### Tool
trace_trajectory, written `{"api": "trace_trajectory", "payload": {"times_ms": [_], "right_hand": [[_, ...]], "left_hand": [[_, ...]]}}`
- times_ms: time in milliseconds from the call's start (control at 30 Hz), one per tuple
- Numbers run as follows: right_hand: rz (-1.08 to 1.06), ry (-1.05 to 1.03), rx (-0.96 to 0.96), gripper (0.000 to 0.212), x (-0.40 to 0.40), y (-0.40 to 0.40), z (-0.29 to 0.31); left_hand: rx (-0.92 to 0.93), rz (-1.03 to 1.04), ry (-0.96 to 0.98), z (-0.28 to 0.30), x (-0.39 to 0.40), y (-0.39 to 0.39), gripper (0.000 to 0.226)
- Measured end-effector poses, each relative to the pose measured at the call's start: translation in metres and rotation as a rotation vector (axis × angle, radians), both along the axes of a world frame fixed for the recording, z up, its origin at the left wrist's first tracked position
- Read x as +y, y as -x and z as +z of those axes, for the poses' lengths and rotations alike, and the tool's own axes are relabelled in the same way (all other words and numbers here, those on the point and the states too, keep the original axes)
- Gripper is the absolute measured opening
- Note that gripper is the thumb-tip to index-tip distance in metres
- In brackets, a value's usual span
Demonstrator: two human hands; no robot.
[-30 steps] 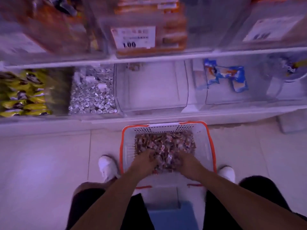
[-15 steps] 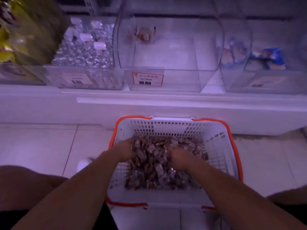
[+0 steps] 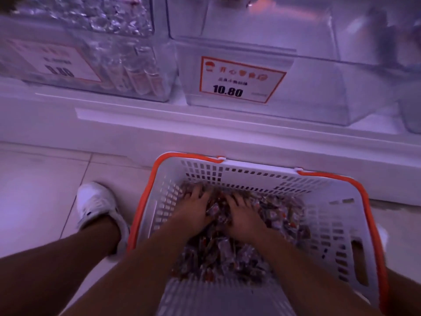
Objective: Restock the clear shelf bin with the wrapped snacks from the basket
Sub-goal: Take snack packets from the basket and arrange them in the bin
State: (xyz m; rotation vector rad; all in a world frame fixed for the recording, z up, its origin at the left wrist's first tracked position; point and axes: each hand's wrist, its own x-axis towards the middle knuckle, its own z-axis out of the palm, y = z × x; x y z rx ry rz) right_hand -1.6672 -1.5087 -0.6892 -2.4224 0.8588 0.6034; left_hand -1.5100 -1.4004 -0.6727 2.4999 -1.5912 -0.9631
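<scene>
Two hands work inside the basket (image 3: pixel 337 224). Ahead of and above them stands the clear shelf bin (image 3: pixel 307 87). Left hand (image 3: pixel 193 212) and right hand (image 3: pixel 242 216), fingers spread, press side by side into wrapped snacks (image 3: pixel 227 254), roughly equally near.

Pale glossy floor tiles (image 3: pixel 43 188) filled the lower left of the frame, cut by thin grout lines. A white shelf ledge (image 3: pixel 205 133) ran across the middle, slightly downhill to the right. Dim violet light tinted every surface.
</scene>
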Motion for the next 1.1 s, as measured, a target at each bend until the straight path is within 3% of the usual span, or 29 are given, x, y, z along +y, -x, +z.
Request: {"api": "trace_trajectory", "payload": {"times_ms": [67, 167, 267, 400, 467, 533, 600, 700, 800, 900, 1100], "right_hand": [[-0.034, -0.013, -0.014, 0.110, 0.000, -0.005, -0.007], [-0.084, -0.006, -0.017, 0.102, -0.005, -0.015, -0.013], [-0.147, -0.025, 0.011, 0.083, -0.006, -0.020, -0.013], [-0.178, -0.008, -0.116, 0.045, 0.012, -0.008, -0.007], [-0.178, -0.010, -0.147, 0.038, 0.025, 0.004, -0.008], [-0.154, 0.001, -0.110, 0.040, 0.032, 0.014, -0.011], [-0.152, 0.014, -0.054, 0.049, 0.031, 0.019, -0.012], [-0.192, 0.077, -0.071, 0.063, 0.019, 0.016, -0.009], [-0.105, 0.152, -0.086, 0.083, 0.007, 0.006, -0.008], [-0.028, 0.155, -0.050, 0.088, 0.000, -0.007, -0.011], [-0.016, 0.068, -0.037, 0.083, -0.002, -0.007, -0.022]], "left_hand": [[0.046, 0.001, -0.031, -0.009, -0.005, -0.003, 0.085], [0.058, -0.044, -0.083, -0.012, -0.004, -0.007, 0.089], [0.032, -0.049, -0.088, -0.010, 0.002, -0.002, 0.082], [0.047, 0.034, 0.008, -0.007, 0.013, 0.014, 0.061], [0.060, 0.109, 0.090, -0.008, 0.021, 0.019, 0.048], [0.063, 0.173, 0.174, -0.010, 0.029, 0.022, 0.028], [0.061, 0.208, 0.204, -0.012, 0.035, 0.022, 0.025], [0.182, 0.290, 0.172, -0.013, 0.031, 0.018, 0.065], [0.308, 0.329, 0.079, -0.016, 0.021, 0.012, 0.092], [0.150, 0.132, -0.013, -0.022, 0.016, 0.010, 0.096], [-0.015, 0.138, -0.064, -0.023, 0.013, 0.023, 0.084]]}}
